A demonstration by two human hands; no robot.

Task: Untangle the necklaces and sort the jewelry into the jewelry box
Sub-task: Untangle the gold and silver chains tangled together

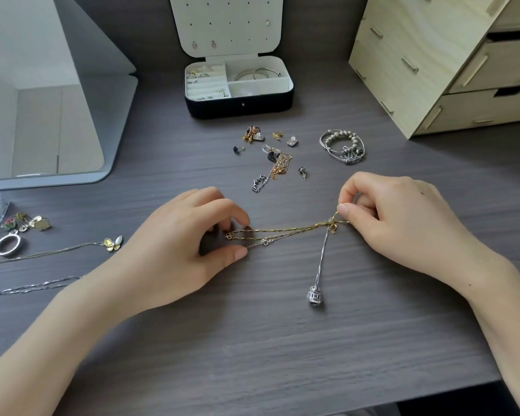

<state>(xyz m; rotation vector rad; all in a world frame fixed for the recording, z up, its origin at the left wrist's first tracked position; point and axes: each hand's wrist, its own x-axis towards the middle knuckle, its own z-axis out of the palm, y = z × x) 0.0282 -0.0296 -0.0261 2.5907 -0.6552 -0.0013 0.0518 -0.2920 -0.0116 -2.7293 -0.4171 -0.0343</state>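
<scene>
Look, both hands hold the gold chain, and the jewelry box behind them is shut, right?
No, the jewelry box is open, its lid standing up, as the head view shows. The left hand and right hand do hold the gold chain stretched between them.

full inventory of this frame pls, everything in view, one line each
jewelry box: 1, black with white lining, open, back centre
gold chain: 1, gold, stretched between the hands
silver chain: 1, silver with round pendant, tangled with gold chain
loose pile: 1 heap of earrings and chains, gold, silver and dark, in front of box
bracelets: 1 heap, silver, right of pile
butterfly necklace: 1, silver and gold, left
ring pendant: 1, silver, far left
drawers: 1 unit, pale wood, back right
mirror: 1, grey frame, back left
table: 1, dark grey woodgrain
left hand: fingertips on the chains' left end
right hand: pinches gold chain at the tangle
</scene>
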